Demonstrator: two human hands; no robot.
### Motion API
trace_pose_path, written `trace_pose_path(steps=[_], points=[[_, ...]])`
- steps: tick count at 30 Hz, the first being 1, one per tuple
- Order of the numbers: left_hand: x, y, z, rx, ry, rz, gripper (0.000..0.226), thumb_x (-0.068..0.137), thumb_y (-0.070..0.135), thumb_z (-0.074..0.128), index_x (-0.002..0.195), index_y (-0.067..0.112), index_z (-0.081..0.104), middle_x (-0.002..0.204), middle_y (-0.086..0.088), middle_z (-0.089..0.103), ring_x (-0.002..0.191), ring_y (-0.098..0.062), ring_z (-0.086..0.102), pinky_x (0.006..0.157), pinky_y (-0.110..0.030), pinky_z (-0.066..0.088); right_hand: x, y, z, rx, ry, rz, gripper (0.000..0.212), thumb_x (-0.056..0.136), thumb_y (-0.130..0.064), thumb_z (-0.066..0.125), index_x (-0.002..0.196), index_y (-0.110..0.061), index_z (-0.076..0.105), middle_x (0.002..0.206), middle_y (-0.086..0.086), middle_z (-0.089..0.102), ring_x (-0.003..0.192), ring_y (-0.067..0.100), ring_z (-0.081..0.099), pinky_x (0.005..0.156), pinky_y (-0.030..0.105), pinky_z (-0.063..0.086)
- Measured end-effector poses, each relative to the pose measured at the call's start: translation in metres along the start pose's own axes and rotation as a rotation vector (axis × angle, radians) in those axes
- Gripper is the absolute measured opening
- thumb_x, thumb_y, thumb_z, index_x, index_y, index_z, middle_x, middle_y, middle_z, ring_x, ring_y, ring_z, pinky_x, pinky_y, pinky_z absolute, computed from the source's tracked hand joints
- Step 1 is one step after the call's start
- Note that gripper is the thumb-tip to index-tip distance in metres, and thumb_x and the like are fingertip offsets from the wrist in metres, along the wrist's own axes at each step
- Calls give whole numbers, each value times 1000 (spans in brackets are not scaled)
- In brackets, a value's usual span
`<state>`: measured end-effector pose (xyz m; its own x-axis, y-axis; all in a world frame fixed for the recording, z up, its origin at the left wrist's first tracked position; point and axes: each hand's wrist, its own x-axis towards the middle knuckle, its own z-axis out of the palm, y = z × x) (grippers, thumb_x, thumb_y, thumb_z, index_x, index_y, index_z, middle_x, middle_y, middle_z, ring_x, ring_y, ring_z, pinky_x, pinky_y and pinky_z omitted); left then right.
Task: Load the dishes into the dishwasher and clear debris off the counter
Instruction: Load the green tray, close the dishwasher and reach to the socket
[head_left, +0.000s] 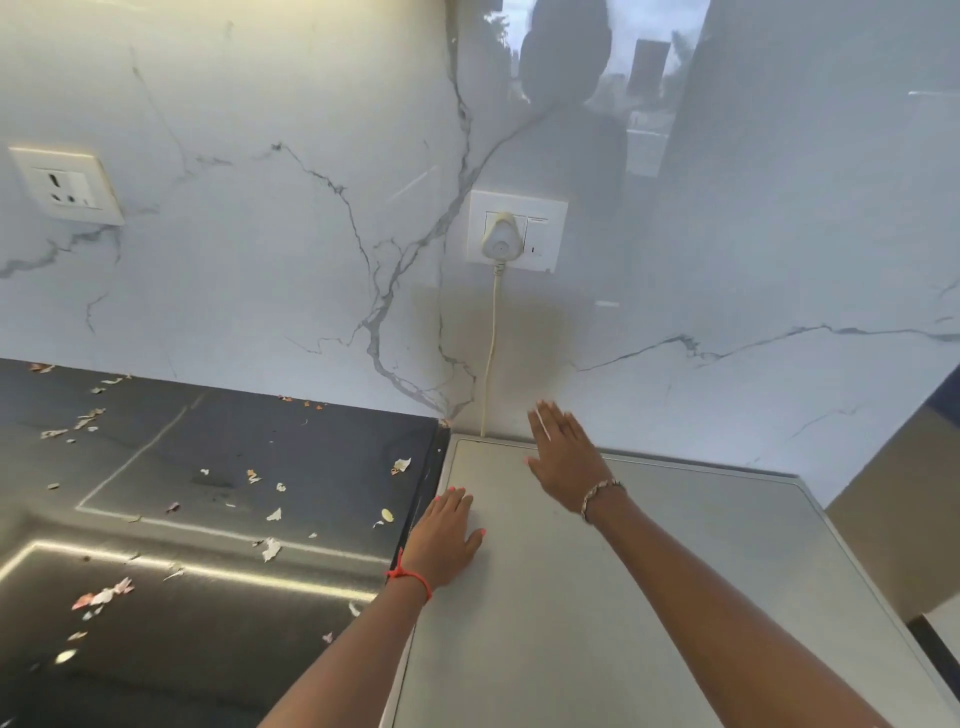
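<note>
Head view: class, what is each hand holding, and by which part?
Nothing is held. Left hand rests on the grey top; right hand is open over it.

The wall (260, 260) is glossy white marble with thin grey veins branching across it. The counter (291, 441) is black to dark grey and polished, crossed by bright pale lines of reflected light. The scraps (270, 548) scattered on it are white, cream, pale pink and tan. The appliance top (675, 571) beside it is a plain matt silver-grey with a lighter rim. Both socket plates (67, 184) are white, and the plug (501, 236) and its cord (491, 353) are cream. The left grip (447, 535) has bright pink nails (457, 489) and a red thread bracelet (410, 577). The right grip (563, 457) wears a silvery bracelet (597, 496) flecked with dark. The panel (904, 519) at far right is beige.
</note>
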<state>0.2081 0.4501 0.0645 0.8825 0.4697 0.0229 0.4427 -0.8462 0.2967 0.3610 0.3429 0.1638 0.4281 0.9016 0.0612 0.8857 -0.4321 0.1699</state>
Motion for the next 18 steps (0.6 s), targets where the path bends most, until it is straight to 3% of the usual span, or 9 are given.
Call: trace_pose_path(steps=[3, 7, 11, 15, 18], points=[[-32, 6, -2, 3, 19, 34, 54, 98, 38, 33, 144, 11, 26, 154, -3, 22, 144, -16, 13, 117, -26, 6, -40, -18, 16, 51, -66, 32, 62, 100, -33, 27, 147, -1, 2, 156, 14, -1, 145, 24, 0, 117, 35, 1], [-75, 7, 0, -20, 35, 94, 68, 88, 50, 15, 142, 11, 31, 151, -2, 27, 143, -15, 17, 116, -25, 4, -93, -44, 34, 130, -132, 93, 61, 100, -34, 27, 147, -2, 3, 156, 11, 2, 145, 22, 1, 117, 33, 2], [-109, 7, 9, -83, 93, 117, 66, 88, 44, 16, 136, 6, 42, 144, -8, 40, 140, -20, 28, 116, -28, 9, -141, -66, 44, 178, -134, 129, 60, 100, -33, 27, 147, -4, 4, 157, 9, 0, 145, 20, -2, 117, 32, 0], [-138, 13, 19, -95, 102, 146, 53, 89, 33, 31, 127, 3, 52, 135, -13, 50, 132, -27, 41, 114, -36, 21, -183, -81, 48, 220, -124, 167, 59, 100, -33, 26, 147, -5, 5, 157, 7, 0, 145, 19, -3, 117, 31, -1], [-169, 19, 21, -109, 105, 158, 44, 92, 26, 41, 130, 4, 48, 139, -12, 47, 136, -25, 36, 115, -33, 18, -217, -91, 51, 223, -149, 185, 58, 101, -33, 25, 147, -5, 5, 157, 7, 0, 145, 18, -3, 117, 31, 0]])
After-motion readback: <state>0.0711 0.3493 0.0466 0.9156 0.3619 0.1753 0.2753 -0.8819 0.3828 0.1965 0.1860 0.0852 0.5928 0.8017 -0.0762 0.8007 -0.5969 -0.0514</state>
